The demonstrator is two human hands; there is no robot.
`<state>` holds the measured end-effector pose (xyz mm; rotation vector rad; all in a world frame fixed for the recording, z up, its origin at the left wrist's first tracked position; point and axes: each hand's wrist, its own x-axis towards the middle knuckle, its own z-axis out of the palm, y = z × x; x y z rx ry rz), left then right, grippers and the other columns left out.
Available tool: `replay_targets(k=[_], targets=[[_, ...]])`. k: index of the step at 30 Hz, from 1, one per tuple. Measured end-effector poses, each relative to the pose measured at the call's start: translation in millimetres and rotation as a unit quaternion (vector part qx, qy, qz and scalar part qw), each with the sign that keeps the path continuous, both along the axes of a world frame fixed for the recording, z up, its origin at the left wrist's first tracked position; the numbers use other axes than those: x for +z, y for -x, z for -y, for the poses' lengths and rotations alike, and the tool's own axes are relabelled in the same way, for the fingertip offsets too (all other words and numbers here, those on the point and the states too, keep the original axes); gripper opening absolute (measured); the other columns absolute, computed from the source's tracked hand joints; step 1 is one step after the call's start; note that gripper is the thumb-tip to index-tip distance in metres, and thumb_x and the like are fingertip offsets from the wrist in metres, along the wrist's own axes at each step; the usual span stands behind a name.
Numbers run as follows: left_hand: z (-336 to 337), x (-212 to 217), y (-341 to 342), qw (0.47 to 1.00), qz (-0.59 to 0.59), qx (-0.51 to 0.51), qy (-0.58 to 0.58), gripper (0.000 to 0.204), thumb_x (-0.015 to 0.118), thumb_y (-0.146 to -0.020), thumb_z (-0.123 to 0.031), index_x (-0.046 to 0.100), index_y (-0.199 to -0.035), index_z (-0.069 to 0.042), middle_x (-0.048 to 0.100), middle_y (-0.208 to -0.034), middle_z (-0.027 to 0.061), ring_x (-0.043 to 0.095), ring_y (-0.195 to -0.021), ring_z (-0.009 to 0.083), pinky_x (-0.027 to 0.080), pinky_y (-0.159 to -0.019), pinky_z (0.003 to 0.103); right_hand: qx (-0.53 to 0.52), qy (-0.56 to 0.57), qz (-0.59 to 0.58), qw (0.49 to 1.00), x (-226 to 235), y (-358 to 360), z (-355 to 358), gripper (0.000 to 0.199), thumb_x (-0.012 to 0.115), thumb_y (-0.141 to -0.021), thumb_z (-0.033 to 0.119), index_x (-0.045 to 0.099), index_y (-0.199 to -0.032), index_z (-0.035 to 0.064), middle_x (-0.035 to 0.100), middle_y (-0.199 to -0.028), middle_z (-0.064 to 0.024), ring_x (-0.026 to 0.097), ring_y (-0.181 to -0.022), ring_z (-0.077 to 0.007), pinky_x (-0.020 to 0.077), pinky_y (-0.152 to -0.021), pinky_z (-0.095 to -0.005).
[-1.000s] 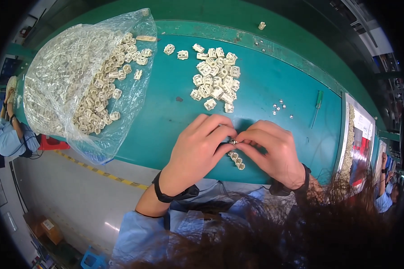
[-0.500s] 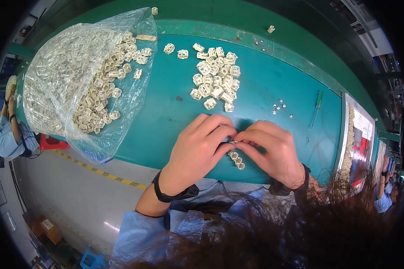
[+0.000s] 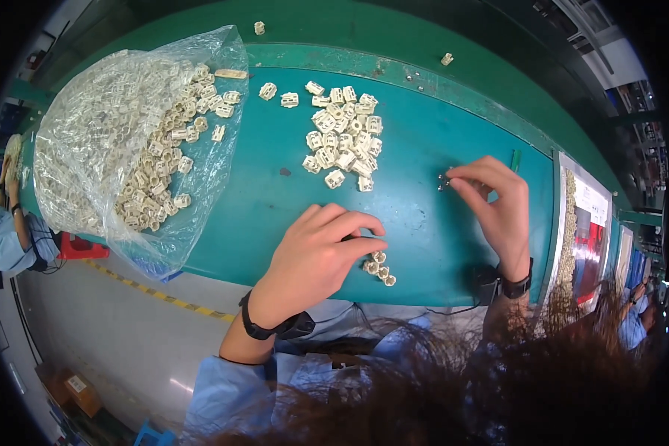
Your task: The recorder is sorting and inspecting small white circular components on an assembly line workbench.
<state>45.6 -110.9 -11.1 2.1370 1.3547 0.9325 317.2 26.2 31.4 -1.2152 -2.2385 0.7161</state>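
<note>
My left hand is closed over the mat, thumb and forefinger pressed together. Whatever sits between these fingers is hidden. Just below its fingertips stands a short cluster of cream ring-shaped plastic parts, set close together. On the right, my right hand reaches down with thumb and forefinger pinched at a few small shiny metal pieces. Whether one of those is between the fingertips is too small to tell. A loose pile of cream slotted plastic parts lies ahead of both hands.
At left, a clear plastic bag spills many more cream parts over the green mat. Beyond my right hand shows a green screwdriver handle. A metal-edged board borders the right side. Another person sits at far left.
My hands have parted. The right has moved right and away from me to the metal pieces; the left has stayed near the ring-shaped parts. The whole view has shifted slightly.
</note>
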Motion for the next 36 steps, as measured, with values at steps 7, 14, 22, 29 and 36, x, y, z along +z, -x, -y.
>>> replay_targets(k=[7,14,22,29,36], targets=[[0.1,-3.4,-2.6,0.999,0.03,0.029,0.007,0.036,0.077,-0.091,0.006,0.085,-0.119,-0.014,0.077,-0.122,-0.002,0.066,-0.098,0.0252,0.054,-0.089,0.039,0.027,0.001,0.045,0.999,-3.7,-4.5,-2.0,0.02,0.088,-0.09,-0.001,0.087,-0.109,0.004,0.074,-0.093,-0.0064,0.06,-0.072,-0.0159,0.0488,-0.065,-0.0326],[1.7,-6.3,-1.3,0.998,0.04,0.039,0.009,0.032,0.073,-0.091,0.005,0.083,-0.117,-0.011,0.076,-0.122,-0.0004,0.068,-0.104,0.0268,0.054,-0.094,0.042,0.043,-0.011,0.068,0.997,-7.9,-5.7,-5.5,0.018,0.088,-0.089,0.0,0.086,-0.106,0.0032,0.072,-0.092,-0.0077,0.061,-0.073,-0.0186,0.05,-0.067,-0.0346],[0.0,-4.1,-2.5,0.997,0.06,0.047,0.015,0.029,0.075,-0.092,0.005,0.084,-0.115,-0.01,0.077,-0.122,0.0008,0.068,-0.104,0.0275,0.055,-0.094,0.042,0.071,-0.001,0.086,0.994,-1.3,-7.9,-2.5,0.013,0.085,-0.09,-0.001,0.082,-0.102,0.0026,0.072,-0.093,-0.0087,0.067,-0.077,-0.0196,0.0536,-0.07,-0.0349],[-3.0,-6.3,-4.1,0.982,0.067,0.163,-0.073,0.027,0.08,-0.094,0.001,0.084,-0.117,-0.011,0.077,-0.124,0.0047,0.067,-0.112,0.0324,0.055,-0.101,0.043,0.085,0.051,0.079,0.992,2.2,-20.4,21.1,0.014,0.084,-0.089,-0.004,0.077,-0.1,0.0021,0.072,-0.093,-0.0085,0.07,-0.08,-0.0181,0.0553,-0.069,-0.0324],[-6.6,-7.0,-9.7,0.96,0.02,0.275,-0.055,0.028,0.082,-0.093,-0.001,0.083,-0.118,-0.013,0.075,-0.13,0.005,0.066,-0.119,0.0321,0.055,-0.104,0.043,0.065,0.071,0.05,0.994,-2.4,-39.2,50.8,0.017,0.085,-0.088,-0.006,0.078,-0.102,0.0023,0.072,-0.096,-0.0063,0.071,-0.082,-0.0165,0.0541,-0.067,-0.0303]])
